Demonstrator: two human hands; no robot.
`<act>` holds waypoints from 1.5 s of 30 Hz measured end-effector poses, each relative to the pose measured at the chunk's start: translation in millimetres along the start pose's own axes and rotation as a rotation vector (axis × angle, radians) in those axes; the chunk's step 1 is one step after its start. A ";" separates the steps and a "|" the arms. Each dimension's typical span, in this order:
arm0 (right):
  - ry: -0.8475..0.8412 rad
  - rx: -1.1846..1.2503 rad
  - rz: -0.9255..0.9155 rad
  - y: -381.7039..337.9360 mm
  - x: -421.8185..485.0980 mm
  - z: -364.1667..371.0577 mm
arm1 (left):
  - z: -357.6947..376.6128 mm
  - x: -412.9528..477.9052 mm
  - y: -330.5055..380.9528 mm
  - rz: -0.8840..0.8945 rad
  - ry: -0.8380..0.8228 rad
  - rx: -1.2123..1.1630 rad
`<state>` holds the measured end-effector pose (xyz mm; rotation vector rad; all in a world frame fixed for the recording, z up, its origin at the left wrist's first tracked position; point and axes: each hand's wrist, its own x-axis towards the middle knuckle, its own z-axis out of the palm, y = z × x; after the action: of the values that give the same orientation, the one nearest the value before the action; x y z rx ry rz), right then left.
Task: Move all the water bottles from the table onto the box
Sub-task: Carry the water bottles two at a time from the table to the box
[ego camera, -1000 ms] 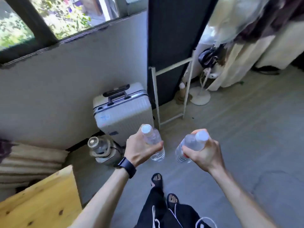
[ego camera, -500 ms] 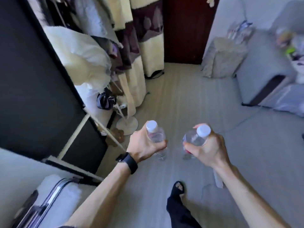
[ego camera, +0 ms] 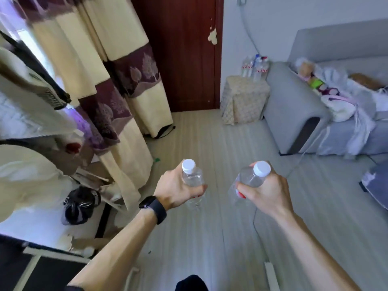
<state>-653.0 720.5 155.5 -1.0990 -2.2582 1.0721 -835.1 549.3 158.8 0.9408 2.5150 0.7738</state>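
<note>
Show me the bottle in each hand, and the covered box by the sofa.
Left-hand bottle (ego camera: 192,177): head view, clear shoulder below the cap.
Right-hand bottle (ego camera: 249,179): head view, clear shoulder below the cap.
Covered box (ego camera: 241,101): head view, front cloth face.

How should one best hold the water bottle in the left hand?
Wrap the water bottle round its clear middle, coming from the side as the left hand does: the body is round and slim enough to encircle, while the white cap probably offers less hold.
</note>
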 end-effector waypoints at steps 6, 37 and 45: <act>0.006 -0.016 0.018 3.7 118.5 12.2 | 4.8 121.9 12.7 0.026 -0.053 -0.013; -0.026 -0.040 0.197 90.8 767.9 -5.8 | 71.7 786.7 182.6 -0.032 -0.177 -0.049; -0.022 -0.029 0.234 114.0 938.2 -6.1 | 93.0 960.7 213.3 -0.026 -0.207 -0.095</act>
<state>-1163.1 1513.9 95.8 -1.3979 -2.2084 1.1475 -1376.7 1373.6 92.4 0.9047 2.2877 0.7408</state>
